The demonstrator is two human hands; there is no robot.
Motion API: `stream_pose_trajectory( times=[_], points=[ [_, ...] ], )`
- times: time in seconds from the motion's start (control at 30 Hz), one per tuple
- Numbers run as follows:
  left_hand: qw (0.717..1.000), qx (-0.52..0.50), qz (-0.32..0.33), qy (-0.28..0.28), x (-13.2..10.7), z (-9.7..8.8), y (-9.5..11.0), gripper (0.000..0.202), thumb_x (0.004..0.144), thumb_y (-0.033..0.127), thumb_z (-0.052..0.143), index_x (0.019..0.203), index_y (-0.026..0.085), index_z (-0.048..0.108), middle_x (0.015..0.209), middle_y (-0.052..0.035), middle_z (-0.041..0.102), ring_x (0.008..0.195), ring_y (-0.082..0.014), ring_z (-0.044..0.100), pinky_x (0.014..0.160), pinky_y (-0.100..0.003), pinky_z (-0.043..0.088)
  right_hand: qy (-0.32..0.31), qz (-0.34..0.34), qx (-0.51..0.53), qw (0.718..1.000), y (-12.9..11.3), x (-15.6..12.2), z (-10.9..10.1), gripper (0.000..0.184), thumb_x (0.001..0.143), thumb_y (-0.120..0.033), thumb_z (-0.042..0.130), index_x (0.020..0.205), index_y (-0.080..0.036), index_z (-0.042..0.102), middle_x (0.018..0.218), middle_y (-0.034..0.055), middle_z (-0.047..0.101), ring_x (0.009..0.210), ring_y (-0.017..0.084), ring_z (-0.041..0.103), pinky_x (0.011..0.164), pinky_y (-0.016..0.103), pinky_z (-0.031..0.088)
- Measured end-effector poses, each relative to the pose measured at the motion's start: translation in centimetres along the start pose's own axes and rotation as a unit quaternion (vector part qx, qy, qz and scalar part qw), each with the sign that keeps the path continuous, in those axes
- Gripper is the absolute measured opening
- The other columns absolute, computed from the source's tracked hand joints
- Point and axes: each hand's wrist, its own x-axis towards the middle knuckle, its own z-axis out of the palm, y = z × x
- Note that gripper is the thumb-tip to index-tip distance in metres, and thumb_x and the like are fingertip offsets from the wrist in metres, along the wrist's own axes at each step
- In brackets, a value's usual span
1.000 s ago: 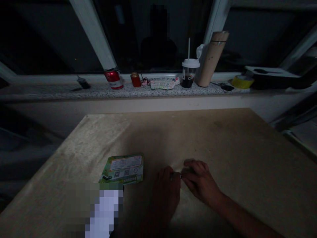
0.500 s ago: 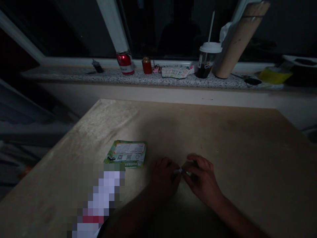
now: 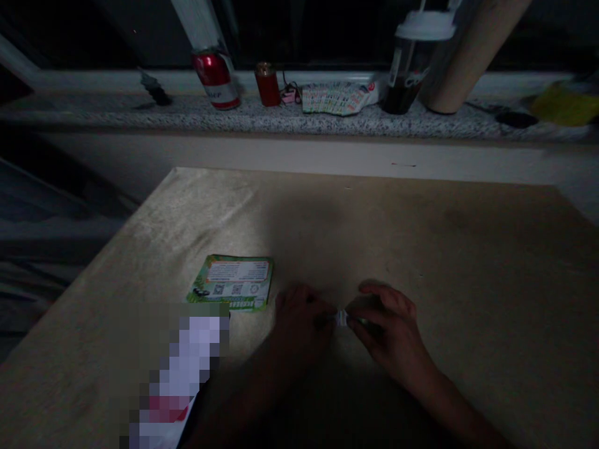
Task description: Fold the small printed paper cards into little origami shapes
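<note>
Both hands meet low over a dim wooden table point(image 3: 421, 237). My left hand point(image 3: 299, 321) and my right hand point(image 3: 390, 330) pinch a small pale shiny object point(image 3: 341, 318) between their fingertips; it is too small and dark to name. A green printed card point(image 3: 233, 282) lies flat on the table just left of my left hand, untouched.
A granite window sill point(image 3: 262, 118) runs behind the table with a red can point(image 3: 215, 76), a small red cylinder point(image 3: 267, 83), a fan of colourful cards point(image 3: 337, 98), a lidded drink cup point(image 3: 412, 59), a cardboard tube point(image 3: 472, 53) and something yellow point(image 3: 559, 103).
The view has tipped down and closer, so the sill sits higher in frame. Both hands stay together on the small object, shifted only slightly.
</note>
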Motion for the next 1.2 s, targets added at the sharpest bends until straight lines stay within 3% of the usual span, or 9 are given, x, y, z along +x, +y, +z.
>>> stream_pose_trajectory(
  times=[0.3, 0.5, 0.67, 0.73, 0.97, 1.2],
  points=[
    [0.999, 0.010, -0.042, 0.011, -0.3, -0.4, -0.3, 0.019, 0.076, 0.023, 0.078, 0.095, 0.027, 0.080, 0.101, -0.0057, 0.062, 0.104, -0.0282, 0.057, 0.095, -0.047, 0.035, -0.004, 0.016, -0.023, 1.000, 1.0, -0.2, -0.4, 0.018, 0.083, -0.030, 0.076, 0.101, -0.033, 0.075, 0.123, 0.0051, 0.065, 0.119, 0.032, 0.058, 0.099, 0.051, 0.038],
    [0.996, 0.026, -0.081, 0.001, 0.2, -1.2, -0.2, 0.015, 0.074, 0.025, 0.080, 0.088, 0.022, 0.078, 0.101, -0.0068, 0.064, 0.107, -0.0304, 0.057, 0.095, -0.049, 0.036, 0.016, 0.064, -0.023, 0.998, 1.4, -0.1, -0.5, 0.016, 0.073, -0.031, 0.084, 0.086, -0.030, 0.075, 0.123, 0.0067, 0.064, 0.117, 0.034, 0.058, 0.096, 0.053, 0.039],
    [0.997, 0.026, -0.077, 0.005, 0.5, -1.3, -0.5, 0.007, 0.077, 0.024, 0.076, 0.085, 0.022, 0.077, 0.097, -0.0064, 0.064, 0.104, -0.0292, 0.059, 0.091, -0.048, 0.037, 0.019, 0.061, 0.000, 0.998, 2.0, 0.1, -0.6, 0.004, 0.079, -0.030, 0.078, 0.083, -0.032, 0.078, 0.121, 0.0071, 0.065, 0.115, 0.034, 0.058, 0.095, 0.053, 0.042],
    [0.997, 0.031, -0.073, 0.015, 0.5, -1.2, -0.6, 0.004, 0.079, 0.022, 0.075, 0.082, 0.022, 0.077, 0.095, -0.0061, 0.064, 0.102, -0.0287, 0.060, 0.090, -0.049, 0.037, 0.026, 0.066, 0.001, 0.998, 2.0, 0.1, -0.6, 0.007, 0.083, -0.029, 0.073, 0.083, -0.032, 0.079, 0.120, 0.0077, 0.065, 0.114, 0.034, 0.059, 0.093, 0.053, 0.043],
    [0.997, 0.052, -0.013, 0.061, -0.1, 0.0, -0.7, 0.007, 0.083, 0.020, 0.067, 0.085, 0.019, 0.073, 0.097, -0.0090, 0.064, 0.104, -0.0307, 0.056, 0.093, -0.050, 0.038, 0.049, 0.048, -0.026, 0.997, 1.6, -0.2, -0.5, 0.011, 0.085, -0.026, 0.069, 0.086, -0.031, 0.078, 0.118, 0.0079, 0.065, 0.114, 0.034, 0.058, 0.092, 0.055, 0.041],
    [0.987, 0.040, 0.156, 0.021, -1.0, 1.1, -0.5, 0.021, 0.092, 0.020, 0.060, 0.111, 0.021, 0.069, 0.112, -0.0080, 0.067, 0.104, -0.0257, 0.058, 0.094, -0.044, 0.041, -0.011, -0.065, -0.015, 0.998, 1.6, -0.1, -0.9, 0.022, 0.093, -0.018, 0.062, 0.109, -0.028, 0.072, 0.113, 0.0065, 0.067, 0.112, 0.029, 0.058, 0.094, 0.048, 0.041]
  ],
)
